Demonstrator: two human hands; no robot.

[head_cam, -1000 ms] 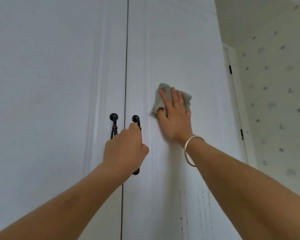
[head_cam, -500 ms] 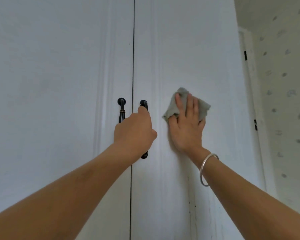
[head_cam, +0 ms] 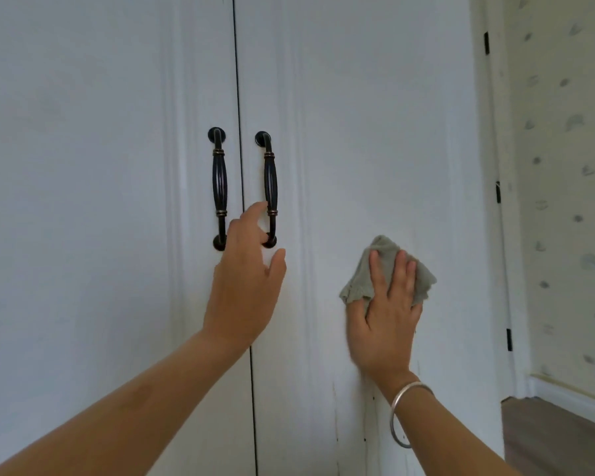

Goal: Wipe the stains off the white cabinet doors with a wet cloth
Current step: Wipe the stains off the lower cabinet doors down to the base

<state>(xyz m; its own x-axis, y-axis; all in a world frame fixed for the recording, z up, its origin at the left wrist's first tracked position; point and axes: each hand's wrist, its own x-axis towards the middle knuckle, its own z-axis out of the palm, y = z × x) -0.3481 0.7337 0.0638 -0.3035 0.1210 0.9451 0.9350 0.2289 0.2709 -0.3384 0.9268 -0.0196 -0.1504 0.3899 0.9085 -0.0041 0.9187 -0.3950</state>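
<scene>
Two white cabinet doors fill the view, the left door [head_cam: 83, 166] and the right door [head_cam: 358, 115], each with a dark vertical handle beside the centre gap. My right hand [head_cam: 385, 321] presses a grey cloth [head_cam: 356, 283] flat against the right door, below and to the right of that door's handle [head_cam: 270, 180]. My left hand [head_cam: 244, 283] is off the handle with its fingers spread, and the index fingertip lies close to the handle's lower end. Thin dark streaks and specks [head_cam: 364, 439] mark the right door below my right wrist.
The left door's handle [head_cam: 219, 187] stands just left of the gap. A white frame with small black hinges [head_cam: 498, 192] borders the right door. Beyond it are a patterned wall [head_cam: 564, 201], a white baseboard and wooden floor [head_cam: 557, 438].
My left hand has let go of the right door's handle and opened. My right hand has slid the cloth down the right door and away from the handles.
</scene>
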